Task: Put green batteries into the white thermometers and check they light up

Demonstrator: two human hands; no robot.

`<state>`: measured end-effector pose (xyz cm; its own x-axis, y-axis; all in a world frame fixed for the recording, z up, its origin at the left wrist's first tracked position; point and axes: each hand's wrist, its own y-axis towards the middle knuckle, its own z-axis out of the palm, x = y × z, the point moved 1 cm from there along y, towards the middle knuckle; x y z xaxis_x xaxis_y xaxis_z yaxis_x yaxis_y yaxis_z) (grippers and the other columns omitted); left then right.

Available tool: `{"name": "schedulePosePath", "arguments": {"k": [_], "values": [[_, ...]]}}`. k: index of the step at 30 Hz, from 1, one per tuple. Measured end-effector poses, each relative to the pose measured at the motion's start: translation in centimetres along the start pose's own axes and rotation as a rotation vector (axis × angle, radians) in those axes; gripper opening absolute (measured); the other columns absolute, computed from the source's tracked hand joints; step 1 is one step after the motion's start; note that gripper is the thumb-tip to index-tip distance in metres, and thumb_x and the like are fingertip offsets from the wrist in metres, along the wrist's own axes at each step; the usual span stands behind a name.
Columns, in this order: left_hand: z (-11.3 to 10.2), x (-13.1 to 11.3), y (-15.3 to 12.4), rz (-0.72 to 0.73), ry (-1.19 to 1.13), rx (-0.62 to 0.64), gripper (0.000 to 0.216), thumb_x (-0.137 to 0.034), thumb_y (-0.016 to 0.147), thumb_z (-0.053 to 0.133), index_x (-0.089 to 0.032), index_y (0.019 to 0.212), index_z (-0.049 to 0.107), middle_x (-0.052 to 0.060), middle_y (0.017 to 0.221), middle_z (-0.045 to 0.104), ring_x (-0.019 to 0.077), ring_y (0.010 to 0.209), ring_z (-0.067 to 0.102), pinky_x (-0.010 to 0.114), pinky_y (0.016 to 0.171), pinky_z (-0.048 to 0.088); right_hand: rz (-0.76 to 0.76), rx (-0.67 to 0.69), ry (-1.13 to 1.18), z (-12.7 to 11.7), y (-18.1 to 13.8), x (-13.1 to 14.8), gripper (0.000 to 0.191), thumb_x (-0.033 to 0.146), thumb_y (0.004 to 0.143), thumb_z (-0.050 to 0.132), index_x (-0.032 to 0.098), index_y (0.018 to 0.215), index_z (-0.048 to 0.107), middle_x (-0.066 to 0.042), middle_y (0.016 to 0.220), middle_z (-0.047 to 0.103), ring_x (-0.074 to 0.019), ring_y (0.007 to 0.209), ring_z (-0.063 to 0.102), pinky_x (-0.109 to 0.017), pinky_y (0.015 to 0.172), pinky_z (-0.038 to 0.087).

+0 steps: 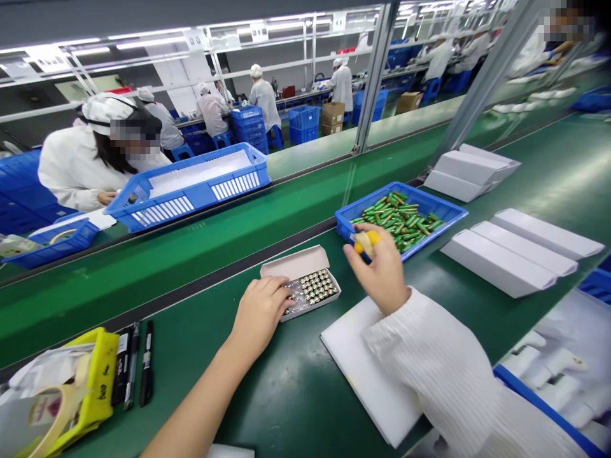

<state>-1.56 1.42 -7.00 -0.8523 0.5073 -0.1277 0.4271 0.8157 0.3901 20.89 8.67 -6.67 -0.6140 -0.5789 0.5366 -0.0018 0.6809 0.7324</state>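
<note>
A small white box [305, 257] with its lid raised lies on the green bench. Upright batteries [319, 286] fill its right part, in a clear plastic insert [296, 292]. My left hand [261, 308] is closed over the box's left end, fingertips at the insert; the palm covers that end. Beside the front edge of a blue tray [446, 222] is my right hand [382, 267], its fingers curled and yellow covers on some fingertips. Whatever is between those fingers is too small to make out. Loose green batteries [394, 216] are heaped in the tray.
A white pad [367, 375] lies under my right forearm. Closed white boxes [506, 261] stand at the right. At the left are a yellow basket [102, 381] and black pens [147, 362]. Beyond the rail, a co-worker [90, 159] leans beside a blue crate [195, 184].
</note>
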Motion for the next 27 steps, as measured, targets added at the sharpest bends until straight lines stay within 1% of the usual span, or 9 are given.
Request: {"name": "schedulePosePath", "arguments": {"k": [2, 4, 6, 7, 10, 16, 21, 24, 27], "values": [[-0.1, -0.3, 0.2, -0.108, -0.004, 0.037, 0.011, -0.018, 0.083, 0.06, -0.017, 0.092, 0.066, 0.009, 0.108, 0.062, 0.0241, 0.095, 0.057, 0.036, 0.076, 0.046, -0.039, 0.161, 0.176, 0.8, -0.8, 2.0, 0.013, 0.022, 0.084, 0.054, 0.018, 0.096, 0.053, -0.011, 0.102, 0.059, -0.0224, 0.098, 0.056, -0.038, 0.086, 0.045], [-0.2, -0.6, 0.4, -0.205, -0.064, 0.059, 0.012, -0.016, 0.08, 0.063, -0.017, 0.092, 0.066, 0.009, 0.102, 0.058, 0.0235, 0.094, 0.054, 0.036, 0.078, 0.045, -0.049, 0.381, 0.293, 1.5, -1.6, 3.7, 0.011, 0.022, 0.085, 0.053, 0.018, 0.095, 0.053, -0.008, 0.094, 0.06, -0.0192, 0.087, 0.057, -0.032, 0.077, 0.045], [-0.1, -0.6, 0.4, -0.266, -0.144, 0.079, 0.008, -0.017, 0.079, 0.064, -0.016, 0.087, 0.067, 0.007, 0.095, 0.055, 0.0221, 0.09, 0.051, 0.035, 0.077, 0.044, -0.053, 0.588, 0.298, 1.9, -2.2, 4.9, 0.006, 0.023, 0.086, 0.052, 0.018, 0.085, 0.053, -0.005, 0.083, 0.058, -0.017, 0.076, 0.055, -0.029, 0.069, 0.043], [0.0, -0.6, 0.4, -0.284, -0.174, 0.086, 0.006, -0.017, 0.079, 0.065, -0.015, 0.085, 0.067, 0.007, 0.092, 0.054, 0.0217, 0.088, 0.051, 0.035, 0.076, 0.044, -0.059, 0.672, 0.276, 2.1, -2.5, 5.3, 0.009, 0.024, 0.087, 0.052, 0.018, 0.08, 0.052, -0.003, 0.077, 0.056, -0.0162, 0.071, 0.053, -0.028, 0.065, 0.04], [0.2, -0.6, 0.4, -0.291, -0.231, 0.091, 0.007, -0.016, 0.079, 0.064, -0.017, 0.083, 0.069, 0.006, 0.09, 0.053, 0.0221, 0.088, 0.049, 0.036, 0.076, 0.042, -0.059, 0.824, 0.245, 2.4, -2.9, 5.6, 0.017, 0.028, 0.089, 0.051, 0.017, 0.077, 0.052, -0.002, 0.073, 0.053, -0.015, 0.068, 0.048, -0.026, 0.062, 0.035], [0.0, -0.3, 0.4, -0.387, -0.394, 0.049, 0.011, -0.014, 0.078, 0.064, -0.02, 0.082, 0.072, 0.005, 0.085, 0.059, 0.0208, 0.086, 0.053, 0.034, 0.076, 0.044, 0.077, 0.858, 0.36, 2.4, -2.8, 5.1, 0.019, 0.032, 0.09, 0.05, 0.015, 0.088, 0.056, -0.001, 0.076, 0.057, -0.0136, 0.067, 0.05, -0.025, 0.061, 0.034], [-1.2, 0.4, 0.1, -0.543, -0.72, -0.102, 0.012, -0.025, 0.082, 0.06, -0.017, 0.087, 0.068, 0.005, 0.088, 0.067, 0.0179, 0.08, 0.061, 0.032, 0.076, 0.047, 0.149, 0.794, 0.458, 2.1, -2.7, 4.8, 0.025, 0.037, 0.092, 0.045, 0.015, 0.091, 0.058, -0.001, 0.075, 0.056, -0.0132, 0.066, 0.049, -0.025, 0.063, 0.035], [-1.6, 0.5, 0.2, -0.64, -1.012, -0.241, 0.024, -0.035, 0.082, 0.061, -0.016, 0.097, 0.064, 0.005, 0.088, 0.068, 0.0159, 0.075, 0.064, 0.029, 0.074, 0.05, 0.191, 0.703, 0.566, 2.0, -2.8, 4.9, 0.039, 0.042, 0.097, 0.032, 0.016, 0.081, 0.056, -0.001, 0.071, 0.052, -0.0127, 0.065, 0.047, -0.025, 0.063, 0.036], [-1.7, 0.2, 0.3, -0.652, -1.21, -0.338, 0.035, -0.036, 0.08, 0.064, -0.016, 0.109, 0.062, 0.003, 0.08, 0.069, 0.0135, 0.069, 0.065, 0.026, 0.07, 0.052, 0.174, 0.731, 0.619, 2.1, -3.1, 5.2, 0.042, 0.044, 0.097, 0.032, 0.017, 0.067, 0.045, 0.002, 0.063, 0.043, -0.0109, 0.059, 0.042, -0.024, 0.058, 0.033]]}}
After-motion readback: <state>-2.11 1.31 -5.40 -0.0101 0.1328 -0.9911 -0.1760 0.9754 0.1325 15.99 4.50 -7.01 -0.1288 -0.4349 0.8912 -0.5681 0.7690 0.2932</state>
